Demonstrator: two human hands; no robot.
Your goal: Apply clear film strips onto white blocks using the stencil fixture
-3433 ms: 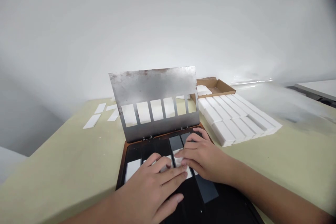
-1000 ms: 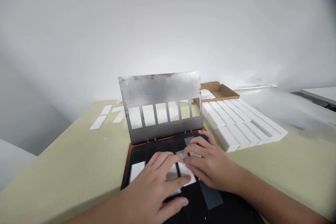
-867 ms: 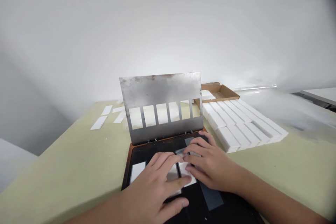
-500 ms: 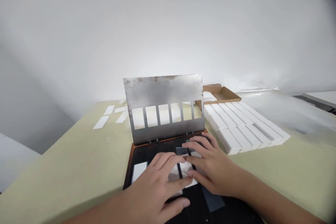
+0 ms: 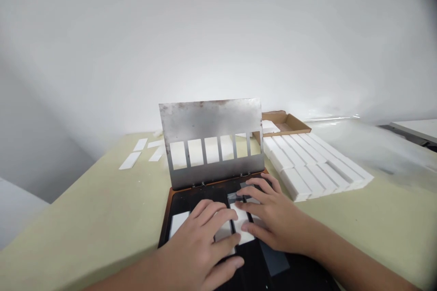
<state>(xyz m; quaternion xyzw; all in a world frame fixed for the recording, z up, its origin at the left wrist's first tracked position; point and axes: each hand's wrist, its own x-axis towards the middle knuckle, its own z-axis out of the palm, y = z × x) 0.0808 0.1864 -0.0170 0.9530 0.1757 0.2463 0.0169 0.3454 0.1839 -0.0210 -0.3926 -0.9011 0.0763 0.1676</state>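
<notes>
A pale green counter [image 5: 85, 218] carries rows of white bars [image 5: 312, 159] laid side by side on the right, with an open cardboard box [image 5: 286, 122] just behind them holding more white pieces. A few loose white strips [image 5: 130, 160] lie apart toward the counter's far left. Off to the right, beyond the counter, sits a white tabletop [image 5: 414, 128].

One left hand [image 5: 196, 236] and one right hand [image 5: 276, 223] are working near one steel plate [image 5: 210, 120], one cardboard box [image 5: 285, 123] and four loose white strips [image 5: 130, 160].
</notes>
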